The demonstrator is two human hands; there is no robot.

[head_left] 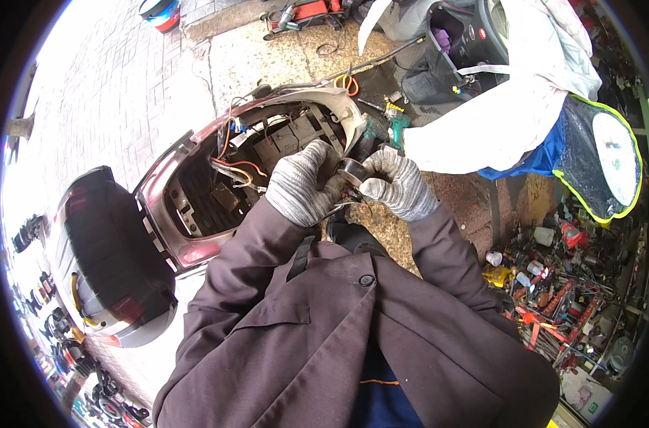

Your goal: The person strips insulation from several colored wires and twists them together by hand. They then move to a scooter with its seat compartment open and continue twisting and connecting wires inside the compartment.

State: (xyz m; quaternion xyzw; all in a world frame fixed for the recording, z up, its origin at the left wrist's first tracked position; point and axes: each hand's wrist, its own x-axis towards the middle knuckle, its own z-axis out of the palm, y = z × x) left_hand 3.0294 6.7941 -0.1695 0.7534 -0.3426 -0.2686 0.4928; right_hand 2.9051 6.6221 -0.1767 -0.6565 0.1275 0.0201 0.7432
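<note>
At my far left a bulky black case [114,250] stands beside the reddish vehicle body [152,196], whose open cavity shows loose orange and red wires [242,167]. My gloved left hand [303,184] is in front of that cavity and blocks part of it, fingers curled in; I can't tell whether they pinch anything. Just right of it is a small dark roll [353,171], clamped between the thumb and fingers of my gloved right hand [398,185]. Beyond that hand lies a green power tool [398,128], near a white sheet [474,128] that partly covers a blue-and-black bag [602,153]. Tools and parts [559,307] lie heaped at lower right.
</note>
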